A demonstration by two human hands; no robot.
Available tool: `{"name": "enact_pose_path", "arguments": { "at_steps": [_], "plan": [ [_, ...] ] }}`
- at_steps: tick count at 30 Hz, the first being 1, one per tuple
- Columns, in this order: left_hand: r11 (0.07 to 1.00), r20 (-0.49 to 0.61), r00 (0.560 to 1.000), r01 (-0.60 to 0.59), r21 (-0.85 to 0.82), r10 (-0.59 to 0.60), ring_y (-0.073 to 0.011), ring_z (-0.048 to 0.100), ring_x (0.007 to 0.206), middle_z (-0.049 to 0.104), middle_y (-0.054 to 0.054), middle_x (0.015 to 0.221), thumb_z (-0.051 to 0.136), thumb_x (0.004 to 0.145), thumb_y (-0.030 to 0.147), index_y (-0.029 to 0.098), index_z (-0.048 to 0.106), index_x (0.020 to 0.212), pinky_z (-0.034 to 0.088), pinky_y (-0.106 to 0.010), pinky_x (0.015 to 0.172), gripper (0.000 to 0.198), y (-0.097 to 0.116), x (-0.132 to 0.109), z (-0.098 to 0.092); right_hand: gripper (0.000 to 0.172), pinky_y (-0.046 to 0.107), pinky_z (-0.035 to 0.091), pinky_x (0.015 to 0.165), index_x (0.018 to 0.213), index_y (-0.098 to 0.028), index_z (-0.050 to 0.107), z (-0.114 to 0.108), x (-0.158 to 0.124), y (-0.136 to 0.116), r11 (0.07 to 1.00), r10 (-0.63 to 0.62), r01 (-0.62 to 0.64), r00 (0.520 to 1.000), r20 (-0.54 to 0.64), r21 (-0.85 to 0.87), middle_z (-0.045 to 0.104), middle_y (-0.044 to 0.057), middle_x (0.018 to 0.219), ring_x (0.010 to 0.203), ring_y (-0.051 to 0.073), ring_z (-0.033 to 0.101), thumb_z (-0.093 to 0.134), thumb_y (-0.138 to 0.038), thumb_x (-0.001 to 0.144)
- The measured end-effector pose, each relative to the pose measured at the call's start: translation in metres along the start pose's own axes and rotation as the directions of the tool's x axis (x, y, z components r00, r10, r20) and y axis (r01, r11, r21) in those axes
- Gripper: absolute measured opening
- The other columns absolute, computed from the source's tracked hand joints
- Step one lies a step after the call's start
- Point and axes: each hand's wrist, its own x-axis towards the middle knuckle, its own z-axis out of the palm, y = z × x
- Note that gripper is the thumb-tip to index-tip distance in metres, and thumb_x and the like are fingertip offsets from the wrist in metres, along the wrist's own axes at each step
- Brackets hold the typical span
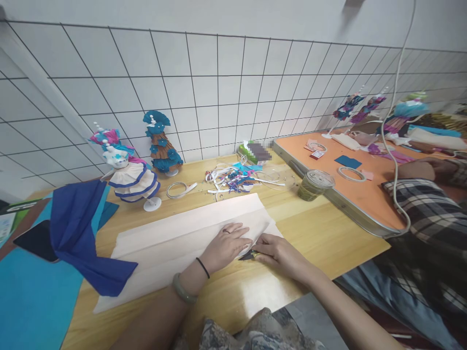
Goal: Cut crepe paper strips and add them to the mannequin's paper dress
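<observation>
A long folded sheet of white paper (182, 233) lies across the wooden table (321, 233). My left hand (224, 245) rests flat on the paper's right part, fingers stretched out, with a ring on one finger and a black band and a jade bangle at the wrist. My right hand (277, 253) is closed round a small dark tool (248, 254), seemingly scissors, at the paper's near right edge, just below the left fingertips.
Blue fabric (78, 233) and a black phone (34, 240) lie at the left. Two paper-dress dolls (127, 167) (162, 143), a tape ring (177, 189) and paper scraps (233, 177) stand behind. A drink cup (315, 184) and an orange board (350, 184) are at the right, beside another person's plaid sleeve (419, 204).
</observation>
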Motion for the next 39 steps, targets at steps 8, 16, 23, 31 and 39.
{"name": "enact_pose_path", "arguments": {
  "at_steps": [8, 16, 23, 31, 39],
  "plan": [
    [1.000, -0.005, 1.000, -0.008, 0.009, 0.008, -0.0190, 0.038, 0.125, 0.052, -0.001, 0.130, 0.034, 0.093, 0.030, 0.027, 0.061, 0.111, 0.030, -0.039, 0.104, 0.032, 0.000, 0.000, 0.000, 0.033, 0.027, 0.042, 0.078, 0.111, -0.023, 0.062, 0.004, 0.007, -0.005, 1.000, -0.001, 0.002, 1.000, 0.015, -0.017, 0.061, 0.009, 0.097, 0.090, 0.018, 0.056, 0.041, -0.039, 0.092],
    [1.000, -0.002, 1.000, -0.002, 0.006, 0.002, -0.0190, 0.038, 0.125, 0.052, -0.001, 0.129, 0.034, 0.093, 0.032, 0.027, 0.061, 0.108, 0.030, -0.039, 0.104, 0.031, 0.001, 0.000, 0.000, 0.034, 0.027, 0.043, 0.077, 0.105, -0.022, 0.065, 0.004, 0.007, -0.005, 0.999, -0.011, 0.011, 1.000, -0.002, -0.036, 0.061, 0.009, 0.094, 0.089, 0.018, 0.057, 0.039, -0.040, 0.092],
    [1.000, -0.014, 1.000, -0.003, -0.001, 0.003, -0.0191, 0.038, 0.125, 0.051, -0.001, 0.130, 0.034, 0.093, 0.030, 0.027, 0.061, 0.110, 0.030, -0.039, 0.104, 0.032, 0.000, -0.001, 0.000, 0.034, 0.027, 0.043, 0.076, 0.103, -0.022, 0.066, 0.008, 0.003, -0.003, 1.000, 0.001, -0.001, 1.000, -0.013, -0.030, 0.061, 0.008, 0.093, 0.087, 0.018, 0.057, 0.040, -0.040, 0.092],
    [1.000, -0.014, 1.000, 0.024, 0.006, -0.024, -0.0224, 0.038, 0.126, 0.050, -0.003, 0.131, 0.034, 0.093, 0.030, 0.027, 0.059, 0.113, 0.031, -0.042, 0.104, 0.032, 0.004, 0.005, 0.005, 0.033, 0.028, 0.043, 0.079, 0.110, -0.024, 0.063, 0.000, 0.002, -0.005, 0.999, 0.004, -0.004, 1.000, -0.001, -0.034, 0.061, 0.009, 0.098, 0.091, 0.019, 0.057, 0.040, -0.040, 0.092],
    [1.000, -0.002, 1.000, -0.001, -0.011, 0.001, -0.0214, 0.031, 0.131, 0.048, -0.007, 0.133, 0.032, 0.094, 0.024, 0.021, 0.058, 0.115, 0.031, -0.038, 0.106, 0.034, 0.006, 0.015, -0.001, 0.033, 0.029, 0.043, 0.079, 0.108, -0.023, 0.064, -0.014, -0.005, 0.000, 0.998, 0.046, -0.046, 0.999, 0.010, -0.030, 0.060, 0.009, 0.099, 0.090, 0.019, 0.057, 0.040, -0.040, 0.092]
  ]
}}
